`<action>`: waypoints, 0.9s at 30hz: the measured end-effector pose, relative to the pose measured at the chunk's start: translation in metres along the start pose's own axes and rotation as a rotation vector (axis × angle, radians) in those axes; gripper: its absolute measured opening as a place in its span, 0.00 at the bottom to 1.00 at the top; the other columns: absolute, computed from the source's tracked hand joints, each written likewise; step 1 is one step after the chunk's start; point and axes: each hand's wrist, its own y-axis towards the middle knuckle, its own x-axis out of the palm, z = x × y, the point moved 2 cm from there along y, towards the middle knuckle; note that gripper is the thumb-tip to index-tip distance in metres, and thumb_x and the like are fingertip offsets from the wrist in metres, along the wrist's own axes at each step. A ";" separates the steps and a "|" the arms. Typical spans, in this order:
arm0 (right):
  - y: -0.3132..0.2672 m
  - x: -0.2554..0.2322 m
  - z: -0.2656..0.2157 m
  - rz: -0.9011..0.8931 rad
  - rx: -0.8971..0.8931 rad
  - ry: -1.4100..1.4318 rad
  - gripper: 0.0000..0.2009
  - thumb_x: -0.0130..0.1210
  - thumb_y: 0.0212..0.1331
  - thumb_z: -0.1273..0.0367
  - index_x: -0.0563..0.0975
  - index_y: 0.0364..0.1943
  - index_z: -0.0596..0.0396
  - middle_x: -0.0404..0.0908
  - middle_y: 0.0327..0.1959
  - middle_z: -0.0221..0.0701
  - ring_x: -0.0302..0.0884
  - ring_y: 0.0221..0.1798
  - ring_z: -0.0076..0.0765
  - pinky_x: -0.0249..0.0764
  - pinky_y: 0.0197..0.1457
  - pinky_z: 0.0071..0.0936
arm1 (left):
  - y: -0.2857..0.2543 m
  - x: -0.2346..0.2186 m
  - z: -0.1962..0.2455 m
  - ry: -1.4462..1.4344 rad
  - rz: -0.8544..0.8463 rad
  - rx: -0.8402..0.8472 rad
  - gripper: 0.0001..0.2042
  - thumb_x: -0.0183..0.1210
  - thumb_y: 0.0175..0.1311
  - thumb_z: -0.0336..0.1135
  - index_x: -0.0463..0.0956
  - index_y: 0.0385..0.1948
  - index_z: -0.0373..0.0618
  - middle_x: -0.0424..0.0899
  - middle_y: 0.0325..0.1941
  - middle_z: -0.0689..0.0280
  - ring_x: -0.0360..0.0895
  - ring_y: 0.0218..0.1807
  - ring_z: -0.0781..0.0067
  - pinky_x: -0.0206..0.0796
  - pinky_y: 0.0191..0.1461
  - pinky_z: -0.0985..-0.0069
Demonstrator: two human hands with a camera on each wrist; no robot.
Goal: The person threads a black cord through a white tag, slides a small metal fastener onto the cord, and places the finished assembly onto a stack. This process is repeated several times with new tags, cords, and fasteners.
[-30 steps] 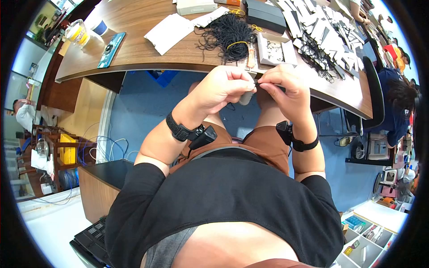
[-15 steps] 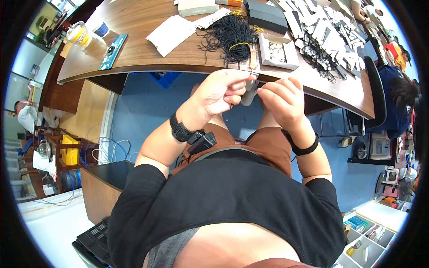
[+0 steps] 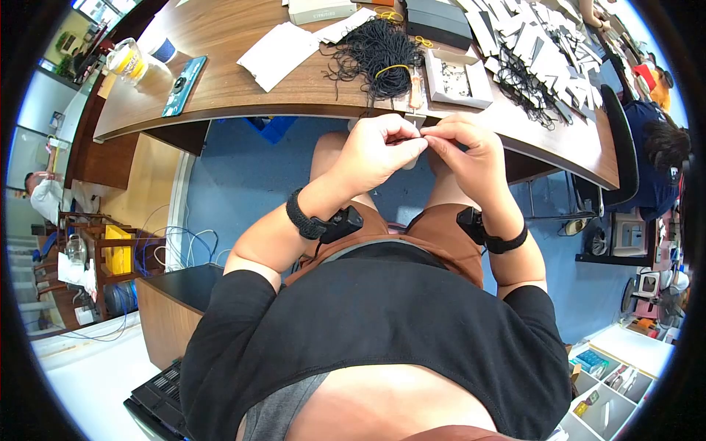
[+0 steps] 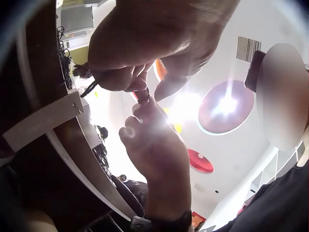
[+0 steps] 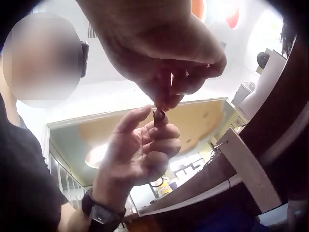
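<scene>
In front of the table edge my left hand (image 3: pixel 382 151) and right hand (image 3: pixel 471 151) meet fingertip to fingertip. A thin black cord (image 4: pixel 90 90) comes out of the left hand in the left wrist view, and a dark bit of it shows between the two hands' fingertips. Thumb and forefinger of each hand pinch there; the exact piece is mostly hidden by the fingers. Just beyond the hands, a flat plate (image 5: pixel 251 169) with a small pin sticks out from the table edge. A bundle of black cords (image 3: pixel 379 62) tied with a yellow band lies behind it.
An orange-handled tool (image 3: pixel 415 92) and an open white box (image 3: pixel 457 79) of small parts lie near the edge. White and dark strips (image 3: pixel 537 59) pile up at right. At left are a white sheet (image 3: pixel 278 57), a phone (image 3: pixel 184 87) and a plastic cup (image 3: pixel 126 62).
Half a second ago the hands were apart, the left by the table-edge plate and the right drawn back. Now their fingertips are together again, as one second ago.
</scene>
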 end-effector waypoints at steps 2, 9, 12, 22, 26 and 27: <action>0.000 0.000 0.005 -0.020 0.026 0.061 0.05 0.61 0.48 0.76 0.81 0.30 0.58 0.78 0.25 0.31 0.74 0.28 0.26 0.69 0.33 0.21 | -0.001 0.001 0.000 0.026 -0.002 0.005 0.04 0.58 0.57 0.27 0.76 0.30 0.37 0.76 0.24 0.72 0.67 0.26 0.89 0.61 0.28 0.87; -0.006 0.003 -0.004 0.027 -0.008 -0.085 0.03 0.61 0.47 0.75 0.79 0.27 0.57 0.76 0.23 0.28 0.69 0.25 0.22 0.67 0.31 0.20 | 0.002 0.000 -0.015 0.055 -0.005 0.083 0.04 0.59 0.56 0.25 0.75 0.32 0.40 0.73 0.29 0.74 0.66 0.28 0.90 0.61 0.30 0.89; -0.007 0.003 -0.002 -0.008 0.028 -0.076 0.03 0.59 0.51 0.75 0.76 0.28 0.57 0.74 0.24 0.25 0.67 0.24 0.19 0.65 0.30 0.17 | 0.000 0.004 -0.011 0.303 0.086 0.213 0.04 0.59 0.54 0.23 0.75 0.30 0.40 0.72 0.28 0.74 0.67 0.28 0.89 0.62 0.30 0.88; -0.005 0.002 0.032 -0.402 0.718 1.094 0.07 0.57 0.57 0.68 0.77 0.30 0.59 0.72 0.21 0.24 0.63 0.22 0.17 0.59 0.25 0.15 | -0.006 0.007 -0.003 0.355 0.121 0.345 0.01 0.58 0.56 0.22 0.76 0.29 0.36 0.72 0.30 0.71 0.69 0.28 0.88 0.64 0.31 0.87; -0.008 0.004 0.035 -0.449 0.780 1.226 0.08 0.57 0.58 0.67 0.77 0.29 0.59 0.71 0.20 0.24 0.60 0.20 0.17 0.57 0.24 0.14 | -0.005 0.007 -0.006 0.142 0.070 0.242 0.02 0.57 0.58 0.23 0.76 0.31 0.36 0.75 0.32 0.70 0.71 0.31 0.87 0.64 0.35 0.88; -0.009 0.006 0.035 -0.461 0.796 1.255 0.08 0.57 0.58 0.67 0.77 0.29 0.58 0.71 0.20 0.24 0.60 0.20 0.17 0.57 0.24 0.14 | -0.003 0.005 -0.009 0.098 0.048 0.189 0.02 0.57 0.59 0.23 0.76 0.31 0.36 0.76 0.32 0.69 0.71 0.32 0.87 0.64 0.35 0.88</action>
